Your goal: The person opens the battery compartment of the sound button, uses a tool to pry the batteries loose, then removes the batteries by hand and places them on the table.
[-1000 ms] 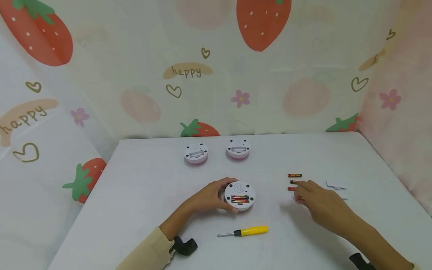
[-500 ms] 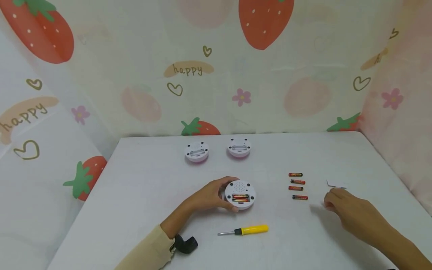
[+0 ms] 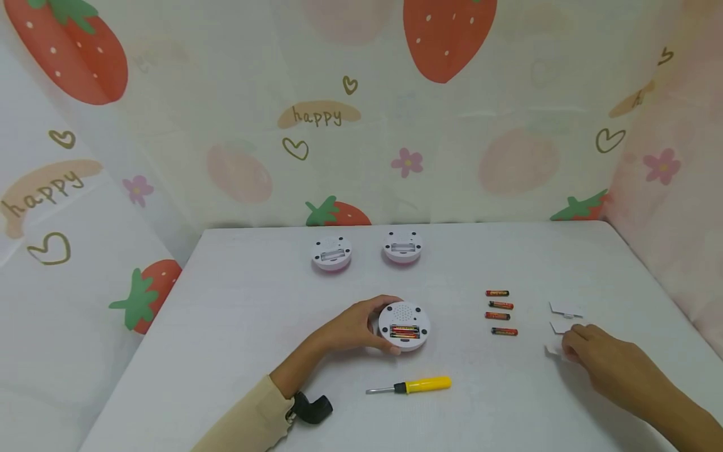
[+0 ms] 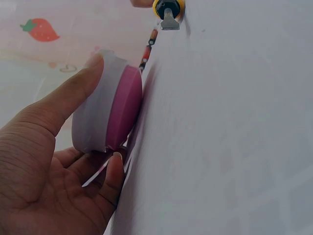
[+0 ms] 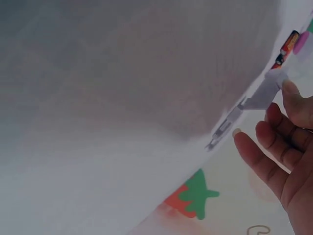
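My left hand [image 3: 351, 328] grips a round white device [image 3: 402, 311] by its side, thumb at the front and fingers behind. Red-and-black batteries [image 3: 405, 332] lie in its uncovered compartment. The left wrist view shows a pink part [image 4: 126, 105] facing the table. At the right, my right hand [image 3: 612, 361] pinches a small white battery cover [image 3: 553, 350] [image 5: 264, 94]. Two similar covers lie just beyond it, a farther cover [image 3: 567, 308] and a nearer cover [image 3: 559, 327] partly behind the fingers.
Several loose batteries [image 3: 498, 316] lie in a column between the hands. A yellow-handled screwdriver [image 3: 426, 385] lies in front of the device. Two more round devices, a left one [image 3: 331, 263] and a right one [image 3: 402, 254], stand near the back edge with uncovered compartments.
My right hand has moved right from the loose batteries to the white covers and now pinches one. The left hand keeps its hold on the device.
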`<state>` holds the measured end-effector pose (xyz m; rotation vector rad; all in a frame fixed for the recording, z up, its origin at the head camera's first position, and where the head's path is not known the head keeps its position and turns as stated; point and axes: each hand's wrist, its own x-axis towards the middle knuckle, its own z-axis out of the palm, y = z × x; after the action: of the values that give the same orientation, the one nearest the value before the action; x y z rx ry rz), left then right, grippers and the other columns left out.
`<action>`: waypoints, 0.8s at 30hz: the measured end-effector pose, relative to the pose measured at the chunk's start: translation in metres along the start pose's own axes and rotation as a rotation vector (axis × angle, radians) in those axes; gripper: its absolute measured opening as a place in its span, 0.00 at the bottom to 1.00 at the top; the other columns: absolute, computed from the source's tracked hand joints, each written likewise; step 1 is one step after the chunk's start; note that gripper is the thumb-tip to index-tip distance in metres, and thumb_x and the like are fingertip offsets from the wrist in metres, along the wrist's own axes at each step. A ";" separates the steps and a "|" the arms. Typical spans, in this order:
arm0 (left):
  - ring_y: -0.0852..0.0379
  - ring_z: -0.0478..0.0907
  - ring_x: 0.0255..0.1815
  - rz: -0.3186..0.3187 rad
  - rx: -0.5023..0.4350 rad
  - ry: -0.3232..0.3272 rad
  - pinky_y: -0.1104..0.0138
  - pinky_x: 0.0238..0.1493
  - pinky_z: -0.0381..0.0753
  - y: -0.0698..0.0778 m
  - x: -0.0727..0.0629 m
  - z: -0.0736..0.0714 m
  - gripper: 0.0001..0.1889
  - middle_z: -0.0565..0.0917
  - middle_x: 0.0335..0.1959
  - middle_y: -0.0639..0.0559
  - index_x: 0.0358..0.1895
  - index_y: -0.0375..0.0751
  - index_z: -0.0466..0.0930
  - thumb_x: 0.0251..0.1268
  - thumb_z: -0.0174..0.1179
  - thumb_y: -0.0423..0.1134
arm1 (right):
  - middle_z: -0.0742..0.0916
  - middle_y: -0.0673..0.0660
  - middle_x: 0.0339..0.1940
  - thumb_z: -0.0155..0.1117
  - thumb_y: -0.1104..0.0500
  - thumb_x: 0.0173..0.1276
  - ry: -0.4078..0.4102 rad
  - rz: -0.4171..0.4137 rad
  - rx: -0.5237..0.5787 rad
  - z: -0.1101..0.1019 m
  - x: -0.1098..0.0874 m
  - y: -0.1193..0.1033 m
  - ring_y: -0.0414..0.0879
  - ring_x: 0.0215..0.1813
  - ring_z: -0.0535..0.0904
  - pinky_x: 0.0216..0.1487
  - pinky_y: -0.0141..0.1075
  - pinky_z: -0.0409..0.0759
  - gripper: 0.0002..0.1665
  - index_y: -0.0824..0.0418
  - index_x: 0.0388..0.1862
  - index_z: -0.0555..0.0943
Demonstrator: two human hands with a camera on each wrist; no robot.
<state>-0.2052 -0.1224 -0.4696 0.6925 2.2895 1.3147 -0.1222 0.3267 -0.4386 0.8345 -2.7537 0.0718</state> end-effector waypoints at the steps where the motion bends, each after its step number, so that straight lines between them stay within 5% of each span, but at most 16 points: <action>1: 0.62 0.72 0.62 0.000 0.003 0.000 0.57 0.71 0.67 -0.001 0.000 0.000 0.44 0.77 0.62 0.67 0.71 0.60 0.69 0.48 0.82 0.47 | 0.70 0.40 0.29 0.76 0.71 0.49 -0.022 0.008 -0.004 0.000 -0.001 0.000 0.38 0.32 0.66 0.21 0.31 0.66 0.26 0.49 0.28 0.70; 6: 0.62 0.72 0.61 0.002 0.006 0.003 0.58 0.70 0.68 -0.001 0.000 0.000 0.45 0.78 0.61 0.66 0.71 0.60 0.69 0.47 0.82 0.47 | 0.71 0.42 0.28 0.75 0.75 0.48 -0.117 0.039 -0.020 0.001 -0.004 0.004 0.40 0.33 0.67 0.22 0.32 0.68 0.26 0.50 0.29 0.70; 15: 0.62 0.72 0.62 0.004 -0.001 0.001 0.58 0.70 0.68 0.003 -0.002 -0.001 0.45 0.77 0.62 0.66 0.72 0.59 0.69 0.47 0.82 0.46 | 0.68 0.41 0.26 0.74 0.72 0.51 -0.128 0.028 -0.038 0.003 -0.007 0.008 0.38 0.31 0.65 0.22 0.32 0.66 0.25 0.49 0.28 0.69; 24: 0.61 0.72 0.61 -0.007 0.013 0.000 0.59 0.67 0.70 0.003 -0.003 -0.001 0.45 0.77 0.62 0.66 0.71 0.62 0.69 0.47 0.82 0.48 | 0.75 0.41 0.27 0.78 0.67 0.54 -0.161 0.071 -0.048 -0.007 0.001 -0.001 0.42 0.33 0.72 0.21 0.35 0.72 0.19 0.49 0.27 0.75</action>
<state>-0.2022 -0.1235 -0.4659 0.6880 2.2999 1.2980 -0.1208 0.3258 -0.4313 0.7608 -2.9226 -0.0498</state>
